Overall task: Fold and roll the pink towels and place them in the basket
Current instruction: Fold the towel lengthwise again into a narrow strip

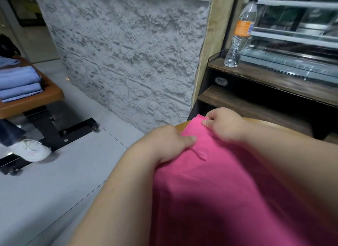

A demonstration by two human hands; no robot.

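A pink towel (228,191) lies spread over a brown table (180,126), filling the lower right of the head view and running under both my forearms. My left hand (164,145) grips the towel's left edge, thumb on top of the cloth. My right hand (223,125) pinches the far corner of the towel between thumb and curled fingers. A small pink loop tag sticks out of the cloth between my hands. No basket is in view.
A rough grey wall panel (128,53) stands ahead. Dark wooden shelves (256,106) with a plastic bottle (239,35) are at right. At left a second brown table (36,99) carries folded blue towels (18,84); a person's white shoe (31,150) rests by its black base.
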